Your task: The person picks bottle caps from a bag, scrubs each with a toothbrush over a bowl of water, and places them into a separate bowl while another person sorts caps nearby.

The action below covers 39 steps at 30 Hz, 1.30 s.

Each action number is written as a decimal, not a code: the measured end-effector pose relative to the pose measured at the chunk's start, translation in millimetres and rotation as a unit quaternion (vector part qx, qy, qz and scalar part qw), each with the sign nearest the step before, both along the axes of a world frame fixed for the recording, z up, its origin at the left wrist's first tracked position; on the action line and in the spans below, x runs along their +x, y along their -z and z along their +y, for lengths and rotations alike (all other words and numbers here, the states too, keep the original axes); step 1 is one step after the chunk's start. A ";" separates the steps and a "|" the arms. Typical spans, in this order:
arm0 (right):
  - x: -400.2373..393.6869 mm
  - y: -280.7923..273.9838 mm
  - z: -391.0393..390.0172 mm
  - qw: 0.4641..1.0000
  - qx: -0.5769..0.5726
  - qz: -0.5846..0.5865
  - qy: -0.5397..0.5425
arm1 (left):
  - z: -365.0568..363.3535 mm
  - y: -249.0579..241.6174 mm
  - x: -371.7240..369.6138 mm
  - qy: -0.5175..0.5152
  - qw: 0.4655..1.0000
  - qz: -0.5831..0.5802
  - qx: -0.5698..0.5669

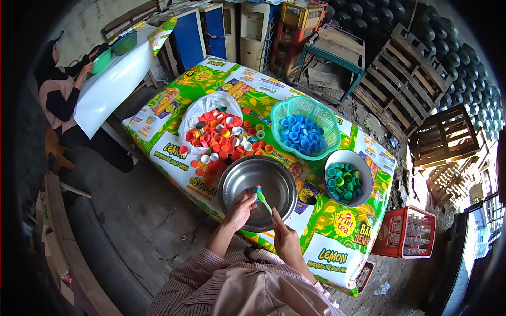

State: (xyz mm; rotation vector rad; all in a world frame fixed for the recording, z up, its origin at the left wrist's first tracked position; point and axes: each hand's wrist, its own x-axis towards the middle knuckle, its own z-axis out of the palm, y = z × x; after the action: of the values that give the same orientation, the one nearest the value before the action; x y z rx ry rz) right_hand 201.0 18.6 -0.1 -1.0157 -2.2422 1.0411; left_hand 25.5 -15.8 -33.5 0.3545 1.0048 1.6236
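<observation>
Pinkish-beige cloth garment [253, 289] fills the bottom of my view, with striped sleeves [184, 276] beside it. Above it, I see the left hand [241, 211] with its fingertips pinched around a small blue-green plastic cap [256, 190]. The right hand [286, 239] has its fingers closed on a slim pale-green tool [265, 203], whose far end meets the cap; I cannot tell whether it touches. Both are over a wide round steel bowl [228, 184] on the brightly printed tablecloth [321, 231]. Beyond the bowl I have red, orange and white caps [224, 134] spilling from a white plastic bag [185, 124], then blue caps [303, 134] in a mint-green perforated basket [329, 118]. Green caps [345, 181] lie in a white bowl [366, 195] to the right. At far left, a person [59, 100] has a hand near a green basin [101, 61].
</observation>
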 end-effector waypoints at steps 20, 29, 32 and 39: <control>-0.5 4.1 10.5 0.999 -0.034 0.025 -0.002 | -2.1 1.0 4.9 -0.024 0.998 -0.055 0.009; -5.7 -6.4 3.9 0.994 -0.089 0.030 -0.057 | 0.1 0.1 8.8 -0.006 0.993 -0.115 0.021; -7.7 -3.6 7.2 0.995 -0.084 0.035 -0.031 | -0.5 2.3 8.9 0.000 0.995 -0.088 0.036; 0.2 3.1 1.3 0.985 -0.154 0.044 -0.061 | 3.9 5.2 8.7 -0.002 0.993 -0.114 0.038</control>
State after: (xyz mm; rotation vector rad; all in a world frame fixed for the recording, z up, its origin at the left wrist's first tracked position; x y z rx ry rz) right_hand 201.2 19.9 -3.2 -0.9400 -2.1360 1.4934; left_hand 34.1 -12.0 -38.7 0.2119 0.7745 1.6673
